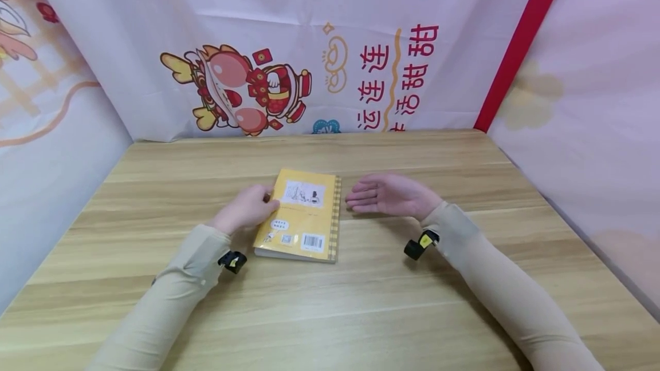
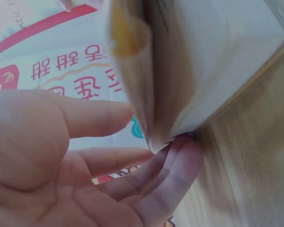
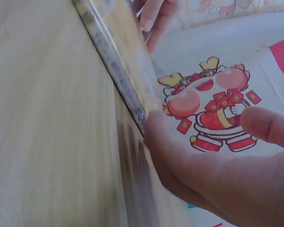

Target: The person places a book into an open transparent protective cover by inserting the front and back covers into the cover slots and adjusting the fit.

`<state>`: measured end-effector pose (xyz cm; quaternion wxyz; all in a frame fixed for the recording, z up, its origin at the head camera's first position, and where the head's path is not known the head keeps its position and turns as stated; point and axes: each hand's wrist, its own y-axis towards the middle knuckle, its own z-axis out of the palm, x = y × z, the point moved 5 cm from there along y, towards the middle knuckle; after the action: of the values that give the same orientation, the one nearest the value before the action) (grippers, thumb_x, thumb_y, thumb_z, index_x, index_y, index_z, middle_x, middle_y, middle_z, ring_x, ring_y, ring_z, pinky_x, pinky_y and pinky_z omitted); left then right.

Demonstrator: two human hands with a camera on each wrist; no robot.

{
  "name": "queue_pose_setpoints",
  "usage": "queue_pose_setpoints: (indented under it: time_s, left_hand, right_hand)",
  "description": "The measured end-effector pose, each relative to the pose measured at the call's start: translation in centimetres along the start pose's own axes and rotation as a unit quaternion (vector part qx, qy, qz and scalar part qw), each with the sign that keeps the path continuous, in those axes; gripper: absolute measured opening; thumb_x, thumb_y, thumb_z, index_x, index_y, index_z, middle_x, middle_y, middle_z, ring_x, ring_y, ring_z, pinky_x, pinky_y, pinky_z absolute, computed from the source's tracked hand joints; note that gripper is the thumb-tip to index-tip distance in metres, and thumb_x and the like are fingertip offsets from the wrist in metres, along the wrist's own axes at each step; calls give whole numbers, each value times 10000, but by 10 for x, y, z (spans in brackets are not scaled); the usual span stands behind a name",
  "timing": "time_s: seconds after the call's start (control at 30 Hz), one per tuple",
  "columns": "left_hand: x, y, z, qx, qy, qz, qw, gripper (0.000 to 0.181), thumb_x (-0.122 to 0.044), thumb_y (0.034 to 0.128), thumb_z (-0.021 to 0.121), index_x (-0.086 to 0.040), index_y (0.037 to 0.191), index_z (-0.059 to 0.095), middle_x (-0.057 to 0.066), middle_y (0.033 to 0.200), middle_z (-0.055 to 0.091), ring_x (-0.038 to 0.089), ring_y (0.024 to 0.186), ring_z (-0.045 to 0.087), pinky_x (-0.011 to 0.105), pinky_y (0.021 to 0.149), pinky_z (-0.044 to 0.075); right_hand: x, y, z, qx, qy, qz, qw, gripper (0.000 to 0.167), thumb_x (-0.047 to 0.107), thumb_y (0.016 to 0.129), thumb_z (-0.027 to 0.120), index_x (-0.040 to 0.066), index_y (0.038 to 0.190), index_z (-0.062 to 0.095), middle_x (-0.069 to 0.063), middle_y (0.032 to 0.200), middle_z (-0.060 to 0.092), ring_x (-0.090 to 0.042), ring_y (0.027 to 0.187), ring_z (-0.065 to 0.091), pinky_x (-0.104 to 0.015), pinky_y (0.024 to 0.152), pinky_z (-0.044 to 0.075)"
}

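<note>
A yellow book (image 1: pixel 296 219) lies on the wooden table, back cover up, with a barcode, a small picture and a checked strip along its right side. At its left edge my left hand (image 1: pixel 246 209) holds it, the thumb on top. In the left wrist view, the fingers of that hand (image 2: pixel 52 156) reach beneath the book (image 2: pixel 194 61), whose pages are slightly parted from the cover. My right hand (image 1: pixel 396 194) is held to the right of the book, fingers straight, palm toward it and a small gap between. Nothing is in the right hand (image 3: pixel 213 161).
The wooden table (image 1: pixel 330 314) stretches around the book on all sides. Behind it hangs a white cloth (image 1: pixel 289 10) with a cartoon figure and red lettering, and printed cloths also stand at both sides. Each wrist carries a small black camera (image 1: pixel 233 261).
</note>
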<state>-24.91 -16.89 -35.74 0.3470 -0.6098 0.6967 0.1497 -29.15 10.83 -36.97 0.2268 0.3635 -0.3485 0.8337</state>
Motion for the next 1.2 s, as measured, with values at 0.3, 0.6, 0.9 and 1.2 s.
queue_pose_setpoints:
  time_s: [0.3, 0.6, 0.9, 1.2]
  left_hand:
    - [3, 3, -5, -133, 248, 155, 9995, 339, -73, 967, 549, 51, 1282, 579, 131, 944, 629, 227, 793, 575, 312, 668, 504]
    - [4, 6, -4, -272, 296, 98, 9991, 58, -36, 932, 572, -21, 875, 572, 87, 765, 517, 192, 658, 503, 267, 555, 431]
    - [5, 5, -4, -349, 497, 240, 9979, 290, -16, 893, 636, -65, 706, 420, 40, 654, 405, 173, 604, 450, 255, 521, 355]
    - [6, 3, 0, -275, 231, -50, 9993, 101, -54, 900, 639, -17, 830, 577, 97, 782, 590, 177, 625, 512, 249, 517, 397]
  right_hand:
    - [-7, 5, 6, -52, 701, 121, 9975, 664, 151, 1038, 461, -79, 1521, 67, -342, 1505, 241, -434, 1386, 297, -494, 1108, 320]
    - [-10, 10, 5, -265, 1530, 266, 9875, 663, 170, 1039, 450, -75, 1525, 71, -338, 1475, 266, -439, 1359, 327, -507, 1099, 330]
    - [-8, 18, 6, -340, 1790, 416, 9824, 723, 151, 1001, 515, -90, 1514, 67, -319, 1474, 214, -434, 1343, 323, -496, 1095, 339]
    - [-9, 22, 9, -641, 1602, 365, 9843, 642, 147, 999, 515, -104, 1484, 178, -286, 1423, 290, -364, 1301, 370, -418, 1071, 385]
